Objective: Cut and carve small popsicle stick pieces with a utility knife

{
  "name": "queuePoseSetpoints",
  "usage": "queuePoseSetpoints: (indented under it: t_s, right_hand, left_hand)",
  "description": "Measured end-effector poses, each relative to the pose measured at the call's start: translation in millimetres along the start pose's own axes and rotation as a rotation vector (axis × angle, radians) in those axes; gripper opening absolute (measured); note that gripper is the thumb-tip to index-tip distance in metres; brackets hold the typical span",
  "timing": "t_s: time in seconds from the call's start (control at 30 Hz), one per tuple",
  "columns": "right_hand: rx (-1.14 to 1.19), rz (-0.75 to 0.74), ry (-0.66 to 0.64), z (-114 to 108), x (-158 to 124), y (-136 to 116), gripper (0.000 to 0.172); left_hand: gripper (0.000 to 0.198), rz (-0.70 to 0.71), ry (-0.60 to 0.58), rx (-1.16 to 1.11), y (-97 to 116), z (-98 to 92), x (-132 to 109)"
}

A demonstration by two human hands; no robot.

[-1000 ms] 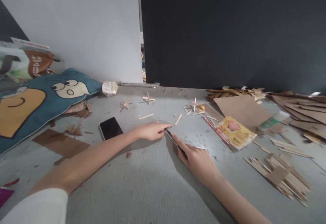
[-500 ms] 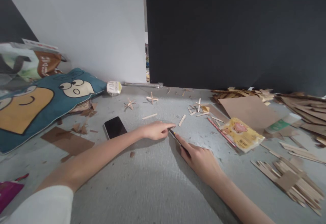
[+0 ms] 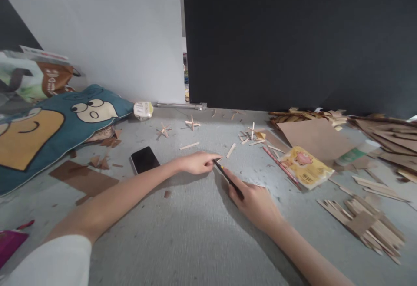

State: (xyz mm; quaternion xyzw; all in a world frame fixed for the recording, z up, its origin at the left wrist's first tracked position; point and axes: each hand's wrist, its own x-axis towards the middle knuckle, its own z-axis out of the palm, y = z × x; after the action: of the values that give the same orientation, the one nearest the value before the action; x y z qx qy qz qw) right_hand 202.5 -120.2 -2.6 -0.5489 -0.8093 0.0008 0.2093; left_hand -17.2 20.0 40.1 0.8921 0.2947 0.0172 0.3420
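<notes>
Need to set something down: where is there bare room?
Widest: the near middle, between the left forearm and right forearm. A narrower patch lies between the right forearm and piled sticks. Crowded: the far right, with cardboard and yellow packet.

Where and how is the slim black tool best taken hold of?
Probably by the near half of the black tool, coming from the near right, as the right hand does. It is straight and slim, which suits a pinch, and it slants so that its far tip is at the left hand, touching or just beside it, which leaves that end crowded.
</notes>
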Motion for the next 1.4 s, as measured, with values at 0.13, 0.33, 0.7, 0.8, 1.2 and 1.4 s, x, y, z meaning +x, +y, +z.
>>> queuePoseSetpoints:
  t_s: [0.13, 0.33, 0.7, 0.8, 1.2, 1.4]
  right_hand:
    - [0.096, 0.018, 0.011, -5.4, -4.3, -1.9, 0.055]
    - [0.206, 0.081, 0.042, -9.9, -7.1, -3.5, 0.053]
    - [0.423, 0.165, 0.282, -10.6, -17.6, 0.8, 0.050]
    - [0.411, 0.146, 0.328, -10.3, -18.7, 0.1, 0.049]
    - [0.285, 0.004, 0.488, -8.5, -22.6, 0.5, 0.052]
    - [0.257, -0.010, 0.496, -10.3, -21.9, -1.4, 0.053]
  left_hand:
    - [0.070, 0.030, -0.058, -0.119, -3.3, -2.2, 3.0]
    - [0.067, 0.022, -0.077, -0.271, -12.2, -2.2, 6.6]
    - [0.044, -0.029, -0.017, -0.546, 4.9, -8.4, 1.4]
    - [0.038, 0.009, 0.024, -0.530, 20.4, -16.5, -4.8]
    - [0.031, 0.054, 0.110, -0.504, 48.0, -32.3, -20.0]
    - [0.026, 0.045, 0.159, -0.469, 49.0, -33.0, -19.5]
